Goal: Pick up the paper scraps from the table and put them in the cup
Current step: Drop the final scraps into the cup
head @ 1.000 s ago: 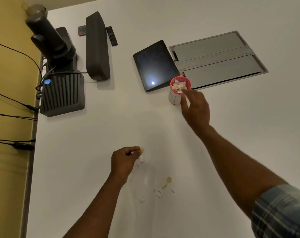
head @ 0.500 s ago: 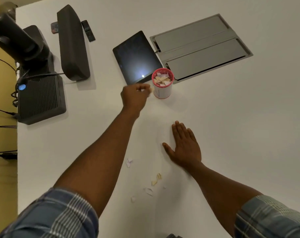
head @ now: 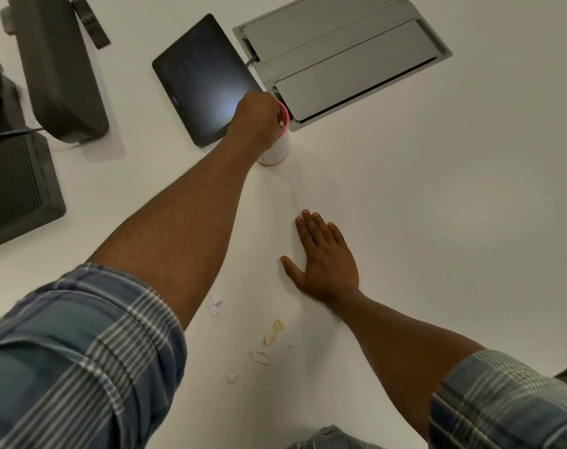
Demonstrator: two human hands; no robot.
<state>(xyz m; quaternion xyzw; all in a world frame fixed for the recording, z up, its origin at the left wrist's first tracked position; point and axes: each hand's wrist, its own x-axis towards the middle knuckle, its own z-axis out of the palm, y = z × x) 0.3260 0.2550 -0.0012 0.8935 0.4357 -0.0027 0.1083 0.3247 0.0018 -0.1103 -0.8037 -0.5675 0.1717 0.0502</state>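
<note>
The white cup with a pink rim stands beside the tablet, mostly covered by my left hand. That hand hovers over the cup's mouth with fingers curled; a bit of pale paper shows at its fingertips. My right hand lies flat on the white table, palm down, fingers apart, holding nothing. Several paper scraps lie near me: a white one, a yellow curl, another white one and a small one.
A dark tablet sits left of the cup. A grey cable hatch is set into the table behind it. A long black speaker bar and a ribbed dark box stand at the left.
My left hand has moved from beside the cup to directly over its mouth. My right hand stays flat on the table. The view has come closer.
</note>
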